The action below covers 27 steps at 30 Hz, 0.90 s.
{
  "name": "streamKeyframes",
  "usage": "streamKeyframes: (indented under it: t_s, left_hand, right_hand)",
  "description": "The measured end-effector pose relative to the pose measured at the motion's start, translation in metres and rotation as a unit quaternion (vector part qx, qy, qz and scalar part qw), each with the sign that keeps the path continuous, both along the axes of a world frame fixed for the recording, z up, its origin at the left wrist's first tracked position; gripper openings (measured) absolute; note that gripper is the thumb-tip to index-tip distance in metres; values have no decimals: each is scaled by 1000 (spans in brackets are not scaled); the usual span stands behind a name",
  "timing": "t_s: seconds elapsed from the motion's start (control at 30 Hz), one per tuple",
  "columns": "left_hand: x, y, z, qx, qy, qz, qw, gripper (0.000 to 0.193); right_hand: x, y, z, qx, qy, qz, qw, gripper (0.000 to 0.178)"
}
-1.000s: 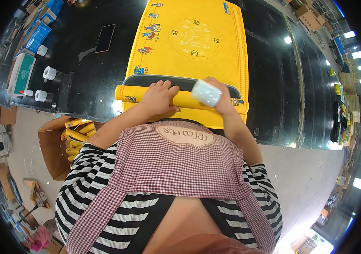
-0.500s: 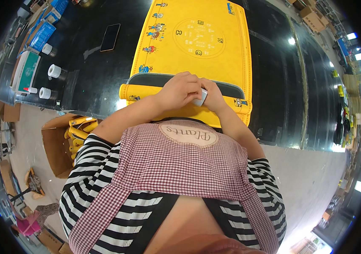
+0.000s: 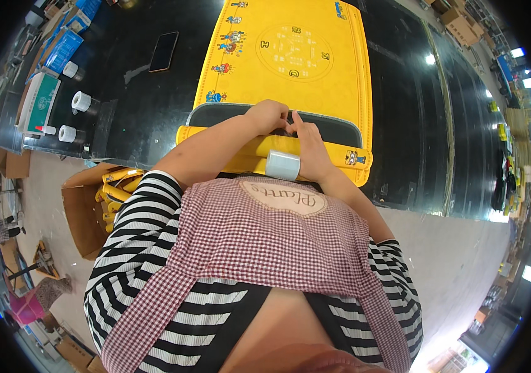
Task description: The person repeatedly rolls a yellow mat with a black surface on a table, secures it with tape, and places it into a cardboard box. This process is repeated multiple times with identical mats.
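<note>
A glossy black counter (image 3: 402, 133) is noted, its surface marked by scuffs and a pale lengthwise seam; overhead light is reflected in it as a bright spot. Pale grey floor (image 3: 458, 267) is exposed on both sides, strongly lit at lower right. Bright rectangular panels (image 3: 530, 274) are seen along the right; windows or lamps cannot be distinguished. Cardboard boxes (image 3: 461, 26) are placed beyond the counter's right side.

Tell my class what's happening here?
A person's left hand and right hand are close together over a dark grey strip between a printed yellow mat and a yellow roll at its near end. A pale glossy cylinder sits against the right hand. A black rectangular phone lies left of the mat on the black table.
</note>
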<state>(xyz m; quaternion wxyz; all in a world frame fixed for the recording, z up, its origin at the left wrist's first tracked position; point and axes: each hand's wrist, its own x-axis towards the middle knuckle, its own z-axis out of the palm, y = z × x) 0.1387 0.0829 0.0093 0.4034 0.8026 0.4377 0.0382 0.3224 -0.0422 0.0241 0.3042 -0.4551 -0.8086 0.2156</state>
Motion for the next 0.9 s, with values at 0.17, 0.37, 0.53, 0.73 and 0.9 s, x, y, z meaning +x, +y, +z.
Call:
streamKeyframes:
  t_s: [0.17,0.37,0.53,0.73,0.9]
  left_hand:
    - [0,0,-8,102,31,-8,994,28]
    - [-12,27,17,61,60,92,992,32]
    - [-21,5,53,-30,-138,34,989,19]
    - [-22,-34,40,-48,-153,23,987,23]
    - [-26,-39,54,-4,-203,42,978,22]
  right_hand:
    - [1,-1,3,-43,-3,28,999,103]
    - [-2,1,2,-49,-104,14,993,103]
    - [-3,1,8,-84,-83,-8,993,109]
    - [-8,-5,11,-105,-58,-37,992,119]
    - [-6,-1,11,-144,-81,-35,986,124]
